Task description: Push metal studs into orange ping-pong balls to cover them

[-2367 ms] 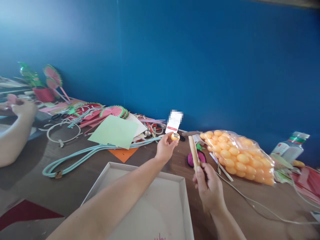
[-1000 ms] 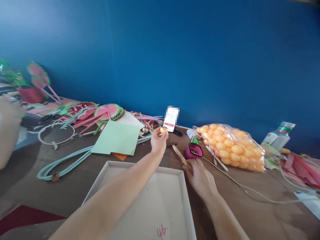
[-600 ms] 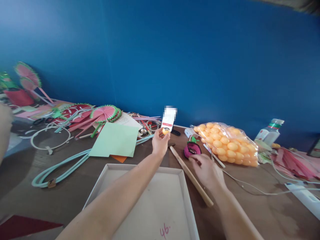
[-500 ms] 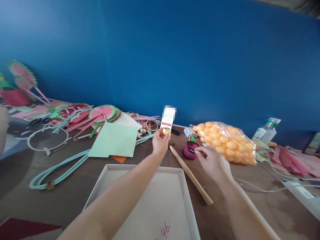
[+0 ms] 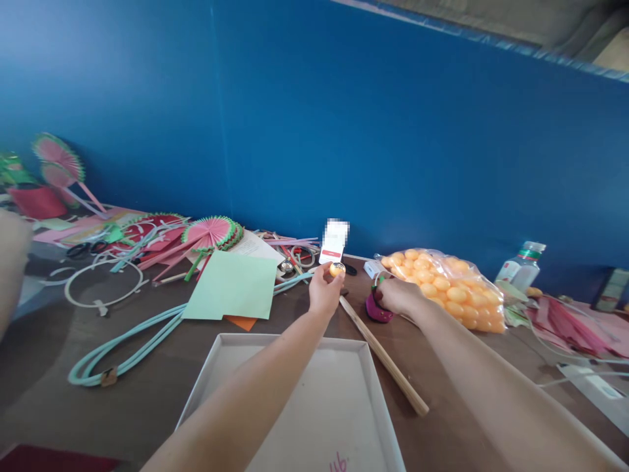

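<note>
My left hand (image 5: 325,294) pinches an orange ping-pong ball (image 5: 337,269) with dark marks on its upper side. The ball is held up in front of a phone (image 5: 333,244) that leans against the wall. To the right, my right hand (image 5: 400,296) reaches into a small purple pouch (image 5: 379,312) on the table. Its fingers are hidden by the hand and the pouch's rim, so I cannot tell what they touch. A wooden stick (image 5: 386,357) lies between the two forearms. Under my left forearm is a white box lid (image 5: 334,393) with pink writing.
A clear bag of orange balls (image 5: 449,288) lies right of the pouch, with a bottle (image 5: 523,267) beyond. At left are a green paper sheet (image 5: 233,285), coiled pale-blue tubing (image 5: 128,341), paper fans (image 5: 211,234) and scissors (image 5: 88,249). A blue wall (image 5: 275,131) stands behind.
My right hand has moved from the pouch's right edge into its opening. My left hand still holds the ball near the phone. The view has tilted up slightly.
</note>
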Available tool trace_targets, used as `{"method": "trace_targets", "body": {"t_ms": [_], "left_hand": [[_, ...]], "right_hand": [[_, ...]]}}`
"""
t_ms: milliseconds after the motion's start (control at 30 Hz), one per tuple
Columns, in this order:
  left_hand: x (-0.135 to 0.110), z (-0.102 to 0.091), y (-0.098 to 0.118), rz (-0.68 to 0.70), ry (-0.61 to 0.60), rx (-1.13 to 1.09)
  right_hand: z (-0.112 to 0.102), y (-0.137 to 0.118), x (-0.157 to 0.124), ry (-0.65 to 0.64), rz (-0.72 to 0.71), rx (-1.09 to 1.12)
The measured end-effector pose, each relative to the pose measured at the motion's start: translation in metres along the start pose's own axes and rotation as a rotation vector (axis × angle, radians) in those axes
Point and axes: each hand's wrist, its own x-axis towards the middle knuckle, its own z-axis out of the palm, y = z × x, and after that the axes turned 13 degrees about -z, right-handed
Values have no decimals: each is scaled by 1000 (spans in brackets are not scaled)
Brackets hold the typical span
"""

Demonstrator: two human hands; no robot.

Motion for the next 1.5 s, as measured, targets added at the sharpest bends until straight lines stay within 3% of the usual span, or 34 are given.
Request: {"method": "trace_targets", "body": {"t_ms": [300, 600, 833, 1033, 1200, 1333, 1500], "left_hand": [[0, -1, -1, -12, -17, 16], [-1, 0, -1, -21, -18, 44], [-3, -1, 0, -29, -20, 46], [-1, -1, -2, -15, -27, 50], [0, 0, -4, -22, -30, 54], [1, -1, -5, -14, -38, 58], [1, 0, -5, -25, -36, 74]], "right_hand": [[3, 5, -1, -117, -13, 10], [7, 16, -1, -121, -109, 56], [9, 13, -2, -79, -76, 86], [10, 26, -10, 32, -90, 165], [16, 36, -16, 232, -45, 441], [24, 34, -22, 278, 59, 866], [30, 23, -36, 467, 64, 1380]]}}
